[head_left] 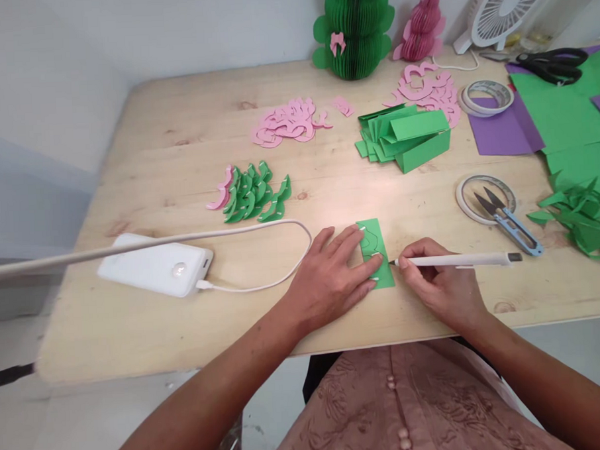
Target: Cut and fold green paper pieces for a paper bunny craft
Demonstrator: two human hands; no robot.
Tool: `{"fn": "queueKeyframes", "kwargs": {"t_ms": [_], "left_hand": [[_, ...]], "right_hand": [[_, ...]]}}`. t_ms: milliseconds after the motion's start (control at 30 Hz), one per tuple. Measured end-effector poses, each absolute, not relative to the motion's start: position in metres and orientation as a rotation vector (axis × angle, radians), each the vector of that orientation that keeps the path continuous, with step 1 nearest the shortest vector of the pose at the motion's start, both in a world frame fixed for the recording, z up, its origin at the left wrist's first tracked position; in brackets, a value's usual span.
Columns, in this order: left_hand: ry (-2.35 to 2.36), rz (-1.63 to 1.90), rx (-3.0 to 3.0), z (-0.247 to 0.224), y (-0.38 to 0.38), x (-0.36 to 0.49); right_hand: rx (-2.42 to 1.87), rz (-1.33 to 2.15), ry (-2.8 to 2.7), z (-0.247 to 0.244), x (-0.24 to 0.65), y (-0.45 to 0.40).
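Note:
A small green paper strip [385,272] lies on the wooden table near its front edge, with a dark curved outline drawn on its upper part. My left hand [329,277] rests flat, its fingers spread over the strip's left side. My right hand [439,285] pinches a white pen [460,260], whose dark tip points left at the strip's right edge. Whether the tip touches the paper I cannot tell.
A white power bank [157,266] with a cable is at left. Curved green cutouts [249,194], pink cutouts [290,122] and folded green papers [405,134] lie behind. Blue snips [516,229] lie over a tape roll [462,201] at right; black scissors [554,61] lie farther back.

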State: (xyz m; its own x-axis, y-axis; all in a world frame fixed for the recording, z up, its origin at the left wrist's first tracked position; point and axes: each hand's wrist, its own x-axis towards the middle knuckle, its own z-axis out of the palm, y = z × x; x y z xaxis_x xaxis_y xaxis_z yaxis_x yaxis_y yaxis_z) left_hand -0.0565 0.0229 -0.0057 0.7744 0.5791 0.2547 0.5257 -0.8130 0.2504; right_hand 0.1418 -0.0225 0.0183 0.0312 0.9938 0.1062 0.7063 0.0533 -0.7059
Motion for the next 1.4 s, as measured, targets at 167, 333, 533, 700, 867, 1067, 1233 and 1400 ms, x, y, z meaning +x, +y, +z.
{"fn": "queueKeyframes", "kwargs": {"t_ms": [167,333,533,700,867,1067,1233,1400], "left_hand": [[0.873,0.484,2.802,-0.0059,0.0229,-0.0565],[0.878,0.478,2.800,-0.0049,0.0231,-0.0565],[0.877,0.481,2.802,-0.0040,0.0231,-0.0561],[0.876,0.487,2.801,-0.0040,0.0230,-0.0562],[0.871,0.475,2.802,-0.0040,0.0232,-0.0566],[0.871,0.483,2.807,-0.0048,0.0232,-0.0568],[0.875,0.477,2.811,-0.0046,0.0232,-0.0567],[0.871,0.472,2.812,-0.0048,0.0233,-0.0567]], "right_hand": [[-1.728,0.633,-1.708,0.0174,0.1412,-0.0233],[-1.747,0.635,-1.696,0.0159,0.1414,-0.0242],[-1.745,0.625,-1.715,0.0151,0.1423,-0.0247],[-1.741,0.598,-1.727,0.0169,0.1412,-0.0236],[-1.734,0.601,-1.713,0.0174,0.1406,-0.0231],[-1.739,0.610,-1.721,0.0168,0.1414,-0.0231],[-1.728,0.586,-1.730,0.0174,0.1413,-0.0227],[-1.704,0.576,-1.741,0.0177,0.1409,-0.0230]]}}
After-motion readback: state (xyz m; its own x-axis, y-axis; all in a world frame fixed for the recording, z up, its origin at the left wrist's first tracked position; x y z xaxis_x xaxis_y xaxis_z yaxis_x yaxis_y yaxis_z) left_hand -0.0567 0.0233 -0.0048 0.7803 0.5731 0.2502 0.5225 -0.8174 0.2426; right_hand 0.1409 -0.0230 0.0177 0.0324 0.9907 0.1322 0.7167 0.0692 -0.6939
